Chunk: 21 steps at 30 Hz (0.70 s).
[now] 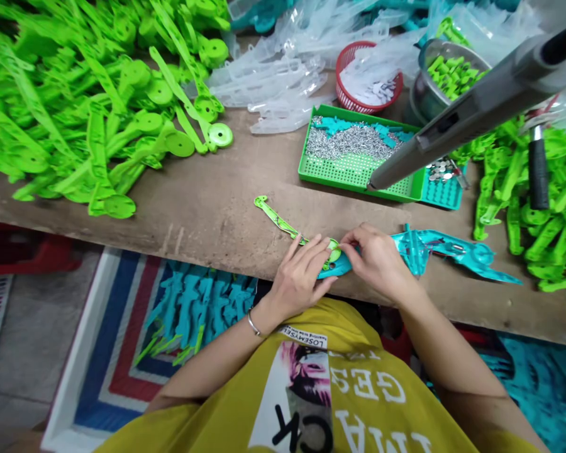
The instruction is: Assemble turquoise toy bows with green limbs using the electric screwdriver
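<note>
At the near edge of the wooden bench (207,214), my left hand (302,274) and my right hand (377,261) meet over a teal plastic piece (336,269). A long green plastic arm (278,220) with a round end lies across that piece, pointing up to the left. My left fingers press flat on the green round end and the teal piece. My right fingers pinch the same spot from the right. More teal parts (453,251) lie just right of my right hand.
A large heap of green arms (89,107) fills the bench's left. A green tray of small screws (353,148), a red basket (365,75), clear plastic parts (283,75) and a metal bowl (446,72) stand behind. A grey hanging tool (476,107) crosses the right. A bin of teal parts (202,308) sits below.
</note>
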{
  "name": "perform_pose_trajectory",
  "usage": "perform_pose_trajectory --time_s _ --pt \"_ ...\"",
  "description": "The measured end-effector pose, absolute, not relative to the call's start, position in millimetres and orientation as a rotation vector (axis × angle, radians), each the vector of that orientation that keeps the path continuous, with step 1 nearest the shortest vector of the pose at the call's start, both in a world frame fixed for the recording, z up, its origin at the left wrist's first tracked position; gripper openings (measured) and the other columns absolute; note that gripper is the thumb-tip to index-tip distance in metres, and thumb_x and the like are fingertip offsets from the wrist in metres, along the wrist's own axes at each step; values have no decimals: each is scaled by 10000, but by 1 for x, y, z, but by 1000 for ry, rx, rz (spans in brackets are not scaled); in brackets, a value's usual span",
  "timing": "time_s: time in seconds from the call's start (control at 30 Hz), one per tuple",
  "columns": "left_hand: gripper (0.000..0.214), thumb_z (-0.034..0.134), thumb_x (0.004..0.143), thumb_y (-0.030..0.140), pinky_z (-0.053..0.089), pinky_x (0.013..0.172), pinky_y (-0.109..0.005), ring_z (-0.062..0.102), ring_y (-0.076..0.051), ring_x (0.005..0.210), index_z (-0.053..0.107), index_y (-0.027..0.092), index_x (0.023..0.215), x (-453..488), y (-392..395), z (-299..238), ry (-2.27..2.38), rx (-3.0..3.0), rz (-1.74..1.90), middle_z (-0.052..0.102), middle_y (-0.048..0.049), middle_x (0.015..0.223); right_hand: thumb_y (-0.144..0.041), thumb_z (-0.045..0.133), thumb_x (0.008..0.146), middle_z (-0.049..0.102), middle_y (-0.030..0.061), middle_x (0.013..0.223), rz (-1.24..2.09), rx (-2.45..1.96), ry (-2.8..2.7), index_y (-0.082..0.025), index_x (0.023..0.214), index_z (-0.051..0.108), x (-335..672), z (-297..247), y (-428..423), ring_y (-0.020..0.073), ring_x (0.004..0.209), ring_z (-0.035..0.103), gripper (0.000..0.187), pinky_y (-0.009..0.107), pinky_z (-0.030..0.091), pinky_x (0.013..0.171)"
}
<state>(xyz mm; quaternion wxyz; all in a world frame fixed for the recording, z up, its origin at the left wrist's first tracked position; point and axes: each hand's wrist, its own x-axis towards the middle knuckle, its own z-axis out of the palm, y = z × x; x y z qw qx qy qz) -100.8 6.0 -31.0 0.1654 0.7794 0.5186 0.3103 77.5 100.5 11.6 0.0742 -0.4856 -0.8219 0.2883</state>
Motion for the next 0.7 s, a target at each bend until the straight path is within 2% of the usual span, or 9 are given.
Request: perform_pose_trajectory --time_s 0.17,0.33,0.47,0.6,0.7 --pt "548 612 918 303 301 1197 -589 515 -323 1382 487 182 1437 -99 6 -29 1518 2232 827 599 -166 1425 -177 597 896 669 74 845 731 -1561 -2476 -169 846 679 86 7 99 197 741 617 96 298 416 673" --pt "510 606 874 313 278 1176 -600 548 -348 1303 590 207 1372 -88 9 -19 1661 2279 652 599 -170 1386 -199 550 920 657 91 852 637 -1593 -2588 -161 849 674 84 6 94 206 721 605 148 304 382 616" --pt "538 604 855 320 239 1158 -631 547 -352 1225 594 224 1384 -82 13 -8 1705 2261 501 592 -164 1355 -176 490 953 634 89 880 732 -1441 -2682 -159 894 689 91 13 99 192 737 596 208 296 392 632" --pt "551 601 838 314 253 1132 -637 543 -346 1141 600 223 1382 -80 17 0 1702 2274 421 597 -156 1306 -49 432 902 615 78 906 862 -1319 -2728 -165 971 706 102 19 106 182 791 605 306 286 424 699" --pt "550 599 835 311 269 1123 -635 531 -345 1120 603 227 1379 -79 19 4 1714 2271 375 595 -152 1277 -21 422 877 611 71 901 924 -1296 -2742 -173 988 707 106 21 109 186 817 610 342 288 434 730"
